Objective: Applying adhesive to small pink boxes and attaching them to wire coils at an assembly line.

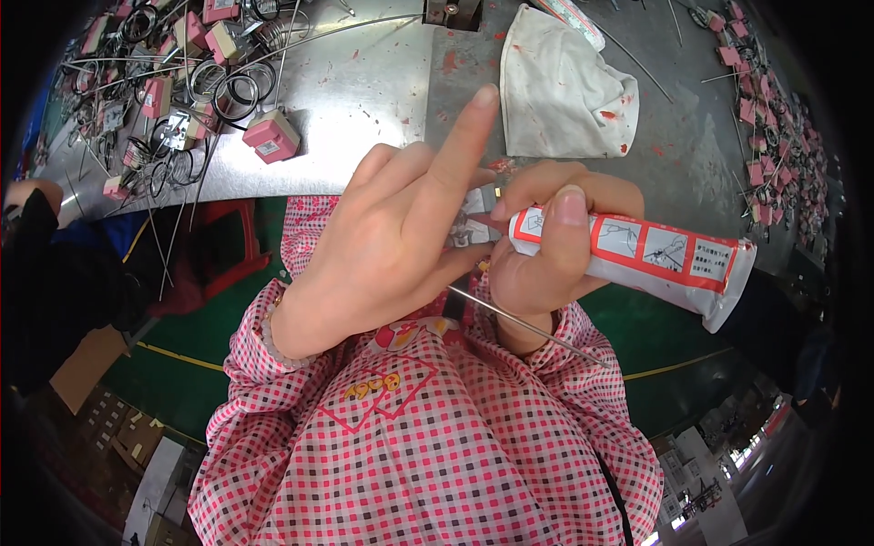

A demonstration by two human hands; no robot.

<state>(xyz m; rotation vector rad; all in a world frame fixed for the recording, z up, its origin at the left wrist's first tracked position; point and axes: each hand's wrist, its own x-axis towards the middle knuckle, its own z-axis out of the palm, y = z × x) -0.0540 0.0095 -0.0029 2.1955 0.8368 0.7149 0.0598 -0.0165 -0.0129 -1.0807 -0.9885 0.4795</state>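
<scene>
My left hand (378, 232) has its index finger stretched out, while the thumb and other fingers close on a small metal part (471, 229). That part is mostly hidden by the hands. A thin metal rod (537, 329) runs from beneath the left hand down to the right, across the checked sleeve; whether it joins the part I cannot tell. In my right hand (537, 264) lies a red and white squeeze tube (665, 250), gripped near its nozzle end. The reddish nozzle points left and meets or nearly meets the metal part.
Pink and cream boxes (271, 136) with coiled dark tubing are heaped at the table's left. More pink pieces (760, 164) lie along the right side. A white cloth (564, 91) with red stains rests on the metal table (364, 136). Another person's hand (36, 193) shows far left.
</scene>
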